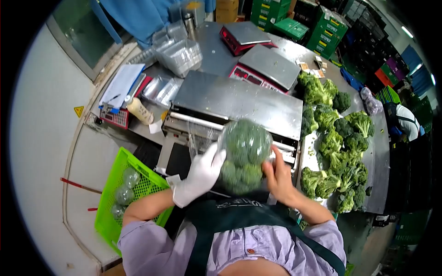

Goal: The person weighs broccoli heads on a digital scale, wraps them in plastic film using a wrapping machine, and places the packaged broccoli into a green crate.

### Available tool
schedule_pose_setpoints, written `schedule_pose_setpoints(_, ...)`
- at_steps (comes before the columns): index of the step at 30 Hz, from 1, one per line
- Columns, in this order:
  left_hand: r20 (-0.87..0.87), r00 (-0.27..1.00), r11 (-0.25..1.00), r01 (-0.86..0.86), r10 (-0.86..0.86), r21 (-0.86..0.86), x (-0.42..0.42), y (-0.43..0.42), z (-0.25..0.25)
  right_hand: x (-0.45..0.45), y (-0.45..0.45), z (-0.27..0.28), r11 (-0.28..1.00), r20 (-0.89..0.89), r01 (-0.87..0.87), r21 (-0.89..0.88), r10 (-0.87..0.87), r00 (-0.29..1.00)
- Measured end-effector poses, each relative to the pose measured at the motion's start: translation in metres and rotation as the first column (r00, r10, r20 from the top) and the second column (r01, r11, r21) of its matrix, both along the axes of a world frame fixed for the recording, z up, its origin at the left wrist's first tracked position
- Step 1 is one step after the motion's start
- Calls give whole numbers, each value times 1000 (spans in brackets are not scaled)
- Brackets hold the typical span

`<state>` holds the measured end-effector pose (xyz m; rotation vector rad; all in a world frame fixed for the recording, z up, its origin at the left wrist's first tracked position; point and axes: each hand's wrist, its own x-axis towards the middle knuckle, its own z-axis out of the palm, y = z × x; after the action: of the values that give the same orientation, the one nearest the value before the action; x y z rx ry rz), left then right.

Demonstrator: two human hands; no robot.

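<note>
Broccoli under clear plastic film (246, 142) is held between my two hands, above the near edge of a wrapping machine (235, 102). White-gloved, my left hand (201, 172) grips its left side, with loose film hanging beside the fingers. On the right side, the bare fingers of my right hand (279, 177) press against the wrapped broccoli. The machine's roller (195, 120) lies just beyond. Unwrapped broccoli heads (334, 142) are spread over the right part of the metal table.
At lower left stands a green basket (108, 202) with wrapped items. Scales (269, 64), clear trays (182, 55), a bottle (139, 110) and a clipboard (122, 83) are on the table. Green crates (327, 32) stand behind. A person (405, 119) is at far right.
</note>
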<state>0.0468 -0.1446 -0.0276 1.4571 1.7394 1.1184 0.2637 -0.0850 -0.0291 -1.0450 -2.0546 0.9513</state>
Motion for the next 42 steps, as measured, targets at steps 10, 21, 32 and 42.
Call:
schedule_pose_setpoints(10,211,977,941,103,-34,-322,-8,-76,-79,5,-69,-73,883,226,65,-465,48,973)
schedule_pose_setpoints(21,42,964,925,-241,264,-295,-47,-100,-80,33,-94,-56,846,246,353,-399,-272,930)
schedule_pose_setpoints(32,-497,863,973,-181,87,-145,-14,-91,-159,28,-90,-136,945,289,327,-4,-312,905)
schedule_pose_setpoints(42,978,172,980,141,115,-140,26,-65,-143,3,-82,-134,974,100,-10,225,-13,995)
